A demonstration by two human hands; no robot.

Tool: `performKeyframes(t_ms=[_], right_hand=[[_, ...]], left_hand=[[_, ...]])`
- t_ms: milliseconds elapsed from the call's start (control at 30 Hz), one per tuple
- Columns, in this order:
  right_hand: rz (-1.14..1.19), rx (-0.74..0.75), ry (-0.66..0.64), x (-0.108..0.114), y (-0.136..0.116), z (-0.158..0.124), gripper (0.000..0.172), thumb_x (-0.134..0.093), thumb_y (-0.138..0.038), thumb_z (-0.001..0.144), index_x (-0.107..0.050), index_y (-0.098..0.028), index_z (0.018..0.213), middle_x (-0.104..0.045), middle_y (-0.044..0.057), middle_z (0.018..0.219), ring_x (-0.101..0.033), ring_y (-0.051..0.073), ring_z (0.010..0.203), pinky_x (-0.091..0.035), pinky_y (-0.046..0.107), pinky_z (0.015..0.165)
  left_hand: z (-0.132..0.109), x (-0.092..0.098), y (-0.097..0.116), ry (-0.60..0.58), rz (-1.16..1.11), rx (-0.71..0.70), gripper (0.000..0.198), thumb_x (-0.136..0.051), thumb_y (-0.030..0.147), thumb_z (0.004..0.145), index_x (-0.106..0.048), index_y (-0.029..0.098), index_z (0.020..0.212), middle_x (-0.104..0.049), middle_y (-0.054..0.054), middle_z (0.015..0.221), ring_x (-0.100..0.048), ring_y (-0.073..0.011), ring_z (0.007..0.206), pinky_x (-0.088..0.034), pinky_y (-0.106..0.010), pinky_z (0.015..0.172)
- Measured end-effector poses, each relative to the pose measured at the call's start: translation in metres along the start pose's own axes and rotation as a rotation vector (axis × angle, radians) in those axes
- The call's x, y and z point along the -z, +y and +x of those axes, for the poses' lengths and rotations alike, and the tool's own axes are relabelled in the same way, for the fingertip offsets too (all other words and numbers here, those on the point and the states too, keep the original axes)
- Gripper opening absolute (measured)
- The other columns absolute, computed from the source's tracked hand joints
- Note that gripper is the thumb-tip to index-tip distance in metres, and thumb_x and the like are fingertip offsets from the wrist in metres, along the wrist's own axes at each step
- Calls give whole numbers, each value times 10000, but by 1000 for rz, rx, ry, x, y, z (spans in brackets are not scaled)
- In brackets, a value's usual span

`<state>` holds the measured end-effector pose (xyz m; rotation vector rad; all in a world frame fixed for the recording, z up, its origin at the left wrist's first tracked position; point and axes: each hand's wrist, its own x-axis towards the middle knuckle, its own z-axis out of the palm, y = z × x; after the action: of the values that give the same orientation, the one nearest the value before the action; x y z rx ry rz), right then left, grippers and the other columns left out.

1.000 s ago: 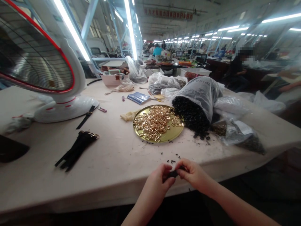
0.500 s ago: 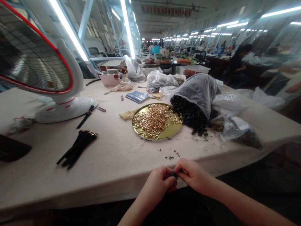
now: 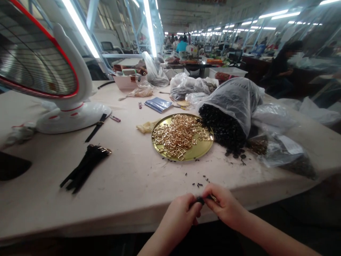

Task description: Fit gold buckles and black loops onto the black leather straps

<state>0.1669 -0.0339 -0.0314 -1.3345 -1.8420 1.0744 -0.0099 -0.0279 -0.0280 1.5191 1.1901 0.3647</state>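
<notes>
My left hand (image 3: 183, 213) and my right hand (image 3: 225, 204) meet at the table's near edge, fingers pinched together on a small black piece (image 3: 200, 200). A glint of gold shows by my right fingers. Just beyond lie a few tiny black bits (image 3: 198, 185). Further back sits a round gold tray (image 3: 204, 149) heaped with gold buckles (image 3: 179, 135). To its right a clear plastic bag (image 3: 234, 99) spills small black loops (image 3: 222, 129) onto the table.
A bundle of black straps (image 3: 85, 167) lies at the left. A white fan with red trim (image 3: 58, 89) stands at the back left. More plastic bags (image 3: 282, 153) lie at the right, and a blue packet (image 3: 158, 104) behind the tray. People sit at far tables.
Both hands stay pinched on the black piece and have shifted slightly nearer to me along the table edge. The view has dipped and shifted a little.
</notes>
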Motion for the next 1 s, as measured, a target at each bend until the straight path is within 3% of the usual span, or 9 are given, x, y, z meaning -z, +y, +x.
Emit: performKeyframes(t_ms=[67, 167, 267, 333, 467, 567, 667, 833, 1000], right_hand=[[-39, 34, -23, -1, 4, 0, 74, -512, -172, 776, -569, -218, 771, -578, 12, 735, -541, 167, 700, -412, 277, 646], [-6, -40, -28, -1, 10, 4, 91, -489, -221, 809, -557, -218, 868, -589, 19, 773, -550, 165, 704, -422, 276, 646], [-17, -85, -37, 3, 10, 12, 185, -489, -297, 820, -530, -206, 976, -595, 38, 848, -548, 177, 758, -421, 294, 689], [-71, -64, -40, 8, 8, 16, 169, -489, -327, 819, -544, -196, 910, -575, 41, 838, -526, 183, 777, -401, 301, 705], [87, -145, -124, 11, 1, 17, 187, -486, -363, 818, -521, -184, 777, -493, -10, 684, -456, 136, 651, -354, 245, 600], [380, -221, -263, 8, -1, 15, 267, -500, -440, 795, -482, -175, 774, -420, -46, 590, -383, 101, 560, -298, 213, 526], [539, -217, -317, 4, -4, 14, 348, -508, -513, 763, -451, -171, 774, -421, -44, 591, -365, 95, 553, -272, 209, 514], [495, -184, -217, -1, -8, 12, 385, -518, -559, 733, -459, -179, 744, -388, -43, 608, -338, 94, 564, -276, 203, 516], [519, -179, -233, -5, 2, 11, 407, -501, -564, 747, -484, -171, 848, -425, -41, 605, -371, 88, 535, -307, 199, 507]], left_hand=[[3, -4, -1, 17, 35, 12, 227, -390, 304, 792, -534, 179, 668, -638, -9, 638, -594, -131, 523, -372, -202, 479], [9, -5, -1, -2, 82, 27, 235, -387, 330, 801, -526, 184, 680, -640, -10, 645, -582, -130, 516, -354, -204, 472], [11, 3, 3, 52, 236, -7, 243, -408, 348, 799, -540, 185, 677, -631, -14, 641, -563, -145, 558, -345, -226, 510], [10, 11, 6, 63, 257, -32, 238, -418, 338, 801, -570, 185, 702, -630, -16, 650, -558, -153, 603, -354, -238, 551], [3, 28, 11, -135, -210, 69, 319, -353, 389, 843, -589, 176, 870, -664, -25, 716, -580, -137, 635, -406, -233, 584], [0, 34, 12, -222, -503, 163, 249, -546, 371, 750, -554, 160, 881, -671, -15, 719, -590, -121, 621, -419, -214, 571], [2, 28, 13, -180, -549, 160, 252, -673, 329, 637, -512, 151, 715, -645, 11, 632, -580, -108, 568, -404, -191, 526], [7, 11, 12, -8, -510, 128, 300, -659, 378, 635, -442, 171, 625, -589, 36, 536, -546, -96, 484, -374, -196, 475], [5, 17, 11, -59, -595, 162, 351, -670, 440, 611, -457, 167, 670, -584, 30, 527, -544, -98, 479, -339, -193, 460]])
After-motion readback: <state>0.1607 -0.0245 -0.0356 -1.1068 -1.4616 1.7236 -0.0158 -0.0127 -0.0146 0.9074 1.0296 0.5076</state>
